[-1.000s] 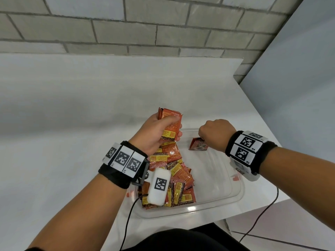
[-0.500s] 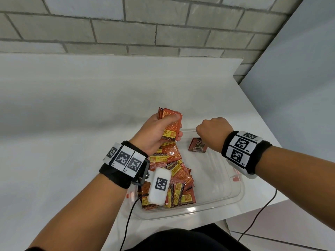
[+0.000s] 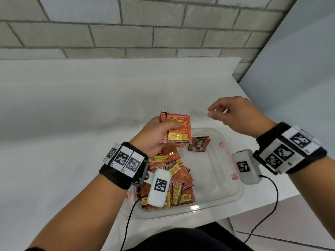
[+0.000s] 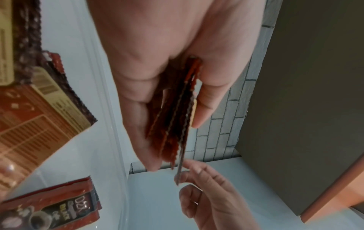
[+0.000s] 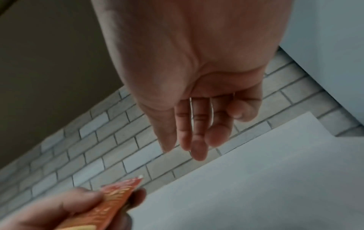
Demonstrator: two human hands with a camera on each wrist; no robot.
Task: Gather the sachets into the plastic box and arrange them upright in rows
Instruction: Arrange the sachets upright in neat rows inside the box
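Note:
My left hand [image 3: 159, 133] grips a small stack of orange-red sachets [image 3: 178, 130] above the far left of the clear plastic box [image 3: 226, 200]; the stack shows edge-on between thumb and fingers [image 4: 177, 118]. One dark sachet [image 3: 198, 144] stands upright against the box's far wall, also seen low in the left wrist view [image 4: 53, 207]. A loose heap of sachets [image 3: 174, 176] fills the box's left half. My right hand [image 3: 230, 113] hovers above the far right of the box, fingers relaxed and empty [image 5: 197, 124].
The box sits near the front right corner of a white table [image 3: 72, 124]. A grey brick wall [image 3: 145, 24] runs behind it, and a pale panel [image 3: 299, 69] stands at the right. Cables hang from both wrist cameras.
My right hand has let go of the dark sachet at the box's far wall, risen up and right, and opened. The left hand still holds its stack in about the same place.

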